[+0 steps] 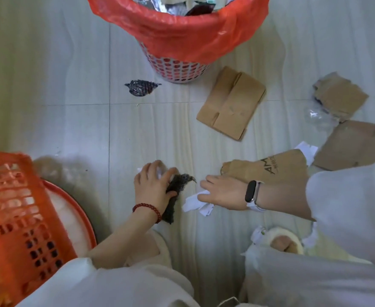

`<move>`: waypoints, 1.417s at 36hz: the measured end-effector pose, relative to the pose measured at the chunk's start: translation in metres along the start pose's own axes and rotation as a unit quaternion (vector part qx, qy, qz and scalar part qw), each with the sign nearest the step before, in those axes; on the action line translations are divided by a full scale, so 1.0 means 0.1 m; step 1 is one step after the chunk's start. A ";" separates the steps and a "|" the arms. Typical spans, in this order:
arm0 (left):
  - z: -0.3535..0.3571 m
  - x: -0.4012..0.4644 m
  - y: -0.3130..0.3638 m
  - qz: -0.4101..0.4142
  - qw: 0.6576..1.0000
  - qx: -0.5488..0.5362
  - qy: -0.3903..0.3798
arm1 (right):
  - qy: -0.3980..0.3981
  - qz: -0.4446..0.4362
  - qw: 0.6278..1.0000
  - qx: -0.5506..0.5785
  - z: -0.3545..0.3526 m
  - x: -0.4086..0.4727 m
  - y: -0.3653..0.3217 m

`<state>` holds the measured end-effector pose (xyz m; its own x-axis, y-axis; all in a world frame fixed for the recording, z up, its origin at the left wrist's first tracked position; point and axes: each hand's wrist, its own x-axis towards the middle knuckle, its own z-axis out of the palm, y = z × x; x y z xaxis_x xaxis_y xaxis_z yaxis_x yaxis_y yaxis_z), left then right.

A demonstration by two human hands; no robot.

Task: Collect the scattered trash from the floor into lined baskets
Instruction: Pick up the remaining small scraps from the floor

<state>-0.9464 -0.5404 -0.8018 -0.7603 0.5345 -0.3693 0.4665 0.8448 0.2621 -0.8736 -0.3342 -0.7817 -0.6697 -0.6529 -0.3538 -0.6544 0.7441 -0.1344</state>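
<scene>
A person crouching on the tiled floor (71,89) is gathering litter with both hands. The left hand (153,187) is curling its fingers round a dark mesh scrap (177,185), with something white and crumpled showing under the palm; the right hand (222,192), fingers loosely bent, is pinching a crumpled white paper (195,203) against the floor. The pick-up step appears to be in hand. The next move is likely calling for both handfuls to be lifted and dropped into a basket: the red-lined basket (177,41) is standing at the floor's far edge, already holding trash, and an orange basket (16,207) is sitting at the near left corner. Still lying about are a dark netted wrapper (141,87) near the lined basket, a folded cardboard piece (230,105), torn cardboard (341,98) towards the right edge, and a printed brown sheet (270,169) partly under the right wrist. The orange basket's lining is hard to make out, and its contents are cut off.
</scene>
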 end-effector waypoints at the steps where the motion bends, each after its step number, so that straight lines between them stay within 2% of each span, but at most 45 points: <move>1: 0.02 -0.01 0.00 0.028 0.999 -0.006 0.025 | -0.003 0.012 1.000 0.019 0.02 -0.01 0.01; 4: 0.12 -0.02 -0.03 0.114 0.989 -0.043 0.082 | -0.032 0.043 0.993 0.106 0.01 -0.01 0.07; 6: 0.17 -0.01 -0.05 0.146 0.983 -0.082 0.074 | -0.042 0.104 0.975 0.191 -0.02 -0.01 0.12; 8: 0.17 0.01 -0.07 0.125 0.983 -0.124 0.048 | -0.045 0.158 0.953 0.253 -0.08 -0.02 0.16; 11: -0.02 0.14 -0.06 0.035 0.979 -0.192 0.054 | 0.014 0.222 0.925 0.307 -0.30 -0.03 0.25; 14: -0.45 0.37 0.01 -0.006 0.954 -0.256 0.154 | 0.108 0.252 0.880 0.387 -0.60 -0.06 0.45; 17: -1.03 0.60 0.17 -0.010 0.913 -0.314 0.260 | 0.249 0.271 0.824 0.432 -1.02 -0.09 0.69; 22: -2.01 0.86 0.44 0.100 0.822 -0.320 0.461 | 0.470 0.270 0.725 0.425 -1.91 -0.12 1.03; 25: -2.47 1.04 0.59 0.130 0.786 -0.328 0.509 | 0.558 0.283 0.670 0.399 -2.34 -0.08 1.26; 27: -2.76 1.20 0.72 0.131 0.778 -0.347 0.508 | 0.567 0.302 0.659 0.391 -2.53 0.01 1.45; 29: -2.98 1.42 0.81 0.115 0.803 -0.348 0.470 | 0.538 0.335 0.670 0.386 -2.64 0.12 1.66; 32: -3.10 1.78 0.82 0.061 0.914 -0.206 0.344 | 0.459 0.385 0.722 0.347 -2.70 0.26 1.90; 33: -3.11 1.84 0.81 0.035 0.942 -0.163 0.292 | 0.433 0.403 0.742 0.316 -2.69 0.30 1.94; 35: -3.09 1.85 0.78 0.006 0.963 -0.119 0.243 | 0.406 0.428 0.763 0.264 -2.64 0.32 1.94; 37: -3.04 1.74 0.70 0.044 0.950 -0.114 0.288 | 0.450 0.414 0.760 0.219 -2.59 0.32 1.84; 39: -2.92 1.57 0.56 0.113 0.901 -0.154 0.390 | 0.539 0.348 0.751 0.157 -2.49 0.31 1.68; 41: -2.65 1.40 0.38 0.147 0.843 -0.194 0.480 | 0.597 0.266 0.748 0.111 -2.33 0.28 1.48; 42: -2.48 1.31 0.29 0.142 0.831 -0.206 0.498 | 0.603 0.224 0.760 0.091 -2.21 0.27 1.38; 43: -2.30 1.24 0.19 0.130 0.832 -0.211 0.496 | 0.593 0.185 0.780 0.073 -2.08 0.27 1.27; 45: -1.88 1.15 -0.01 0.088 0.864 -0.209 0.450 | 0.520 0.125 0.842 0.071 -1.73 0.29 1.09; 48: -1.26 1.21 -0.24 0.030 0.939 -0.162 0.300 | 0.291 0.126 0.935 0.159 -1.16 0.37 0.85; 51: -0.89 1.43 -0.38 -0.012 0.990 -0.031 0.134 | 0.065 0.170 0.965 0.190 -0.69 0.50 0.71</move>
<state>-1.1133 -0.4984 -0.7852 -0.8674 0.4806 -0.1292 0.4242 0.8497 0.3130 -0.9774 -0.3239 -0.7447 -0.8775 -0.3557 -0.3215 -0.2300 0.9007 -0.3686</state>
